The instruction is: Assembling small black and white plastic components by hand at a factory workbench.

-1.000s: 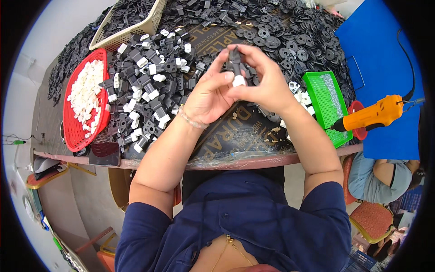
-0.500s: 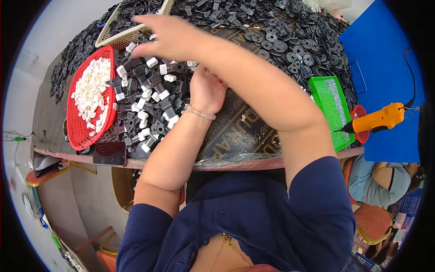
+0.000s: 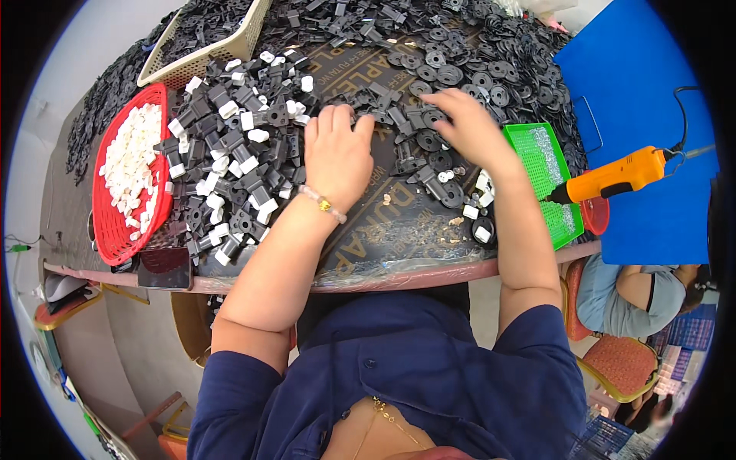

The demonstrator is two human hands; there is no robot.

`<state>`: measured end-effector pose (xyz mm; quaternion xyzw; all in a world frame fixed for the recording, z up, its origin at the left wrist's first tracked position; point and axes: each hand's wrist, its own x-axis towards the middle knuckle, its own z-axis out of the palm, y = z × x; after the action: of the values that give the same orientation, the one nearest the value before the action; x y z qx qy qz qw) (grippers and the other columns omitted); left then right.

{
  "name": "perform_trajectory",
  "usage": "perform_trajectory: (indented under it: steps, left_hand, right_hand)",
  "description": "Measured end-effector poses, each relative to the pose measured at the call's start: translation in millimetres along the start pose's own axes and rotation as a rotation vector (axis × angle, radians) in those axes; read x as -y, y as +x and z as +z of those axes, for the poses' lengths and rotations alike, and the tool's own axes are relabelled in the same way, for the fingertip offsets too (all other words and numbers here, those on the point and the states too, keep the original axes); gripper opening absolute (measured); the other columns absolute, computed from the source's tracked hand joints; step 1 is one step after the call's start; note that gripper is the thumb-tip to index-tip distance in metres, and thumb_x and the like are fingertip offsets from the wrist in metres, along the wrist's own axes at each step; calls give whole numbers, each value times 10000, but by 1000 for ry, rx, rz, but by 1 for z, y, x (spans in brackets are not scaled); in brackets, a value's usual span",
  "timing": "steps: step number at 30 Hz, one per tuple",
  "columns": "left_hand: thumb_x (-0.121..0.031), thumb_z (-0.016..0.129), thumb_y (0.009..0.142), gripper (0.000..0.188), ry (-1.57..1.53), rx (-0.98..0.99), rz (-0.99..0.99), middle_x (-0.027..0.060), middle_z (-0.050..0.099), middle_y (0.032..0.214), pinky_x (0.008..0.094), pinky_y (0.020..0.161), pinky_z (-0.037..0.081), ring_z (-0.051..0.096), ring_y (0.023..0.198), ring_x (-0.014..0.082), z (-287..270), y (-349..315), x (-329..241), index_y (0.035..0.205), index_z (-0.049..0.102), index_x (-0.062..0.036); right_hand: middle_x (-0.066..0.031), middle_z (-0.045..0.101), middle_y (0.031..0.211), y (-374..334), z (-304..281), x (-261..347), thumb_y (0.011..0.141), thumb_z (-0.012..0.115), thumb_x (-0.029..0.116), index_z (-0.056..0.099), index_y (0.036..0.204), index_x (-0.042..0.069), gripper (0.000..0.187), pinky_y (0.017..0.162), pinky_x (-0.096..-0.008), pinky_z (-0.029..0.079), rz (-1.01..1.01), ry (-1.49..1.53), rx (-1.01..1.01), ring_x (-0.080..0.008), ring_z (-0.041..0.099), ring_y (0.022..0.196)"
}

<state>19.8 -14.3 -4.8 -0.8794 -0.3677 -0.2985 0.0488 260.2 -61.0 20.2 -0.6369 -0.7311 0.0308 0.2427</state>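
My left hand (image 3: 337, 157) rests palm down at the right edge of a heap of black plastic fittings with white caps (image 3: 249, 180). Its fingers are stretched forward with the thumb apart, and nothing shows in them. My right hand (image 3: 474, 132) hovers to the right with thumb and fingers spread, holding nothing visible. Between the hands lie loose black fittings (image 3: 399, 119). Beside my right wrist are some white caps (image 3: 483, 188) and black pieces. Round black discs (image 3: 448, 74) are spread just beyond that hand.
A red basket (image 3: 98, 195) of white caps stands left, with a beige basket (image 3: 188, 65) of black parts behind it. At right are a green tray (image 3: 540, 165) of small metal pieces, an orange electric screwdriver (image 3: 617, 175) and a red bowl (image 3: 594, 217). A phone (image 3: 165, 268) lies at the front edge.
My right arm, which reached across to the far left over the heap, has swung back to the right. My left hand has turned palm down. More white-capped fittings show in the heap.
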Motion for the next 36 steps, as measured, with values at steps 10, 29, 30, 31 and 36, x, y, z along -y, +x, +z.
perform_trajectory:
  steps: [10,29,30,31,36]
  left_hand:
    - [-79,691,759,205,-214,48,29,81,640,1092,425,967,417,559,1116,276,0,7,13,959,727,-100]
    - [-51,663,900,95,-1354,69,-427,-13,616,928,217,758,444,548,856,61,-20,14,-3,989,655,-18]
    - [-59,672,902,112,-1375,-20,-417,-12,620,934,217,756,453,552,855,59,-17,15,-8,1004,655,-15]
    - [-68,681,905,130,-1394,-109,-408,-10,624,940,218,754,462,556,854,57,-15,16,-10,1019,655,-12]
    - [-156,653,961,143,-1393,62,-403,4,636,952,232,739,484,569,860,67,-8,13,-1,1035,657,-34]
  right_hand:
    - [-89,725,982,2,20,-6,894,641,57,690,1115,16,230,762,-329,551,84,311,-222,-244,702,832]
    - [-96,671,953,-18,-27,-5,795,756,105,672,1039,10,275,765,-348,540,217,71,132,-226,656,850]
    - [-123,665,948,-21,-27,-4,719,787,82,668,1047,22,354,834,-388,519,211,27,139,-284,640,949]
    - [-123,665,948,-23,-21,-8,719,787,82,668,1047,22,354,834,-388,519,212,26,138,-284,640,949]
    - [-116,694,945,-17,-21,-8,813,696,37,664,1088,28,277,799,-343,525,185,22,13,-227,668,879]
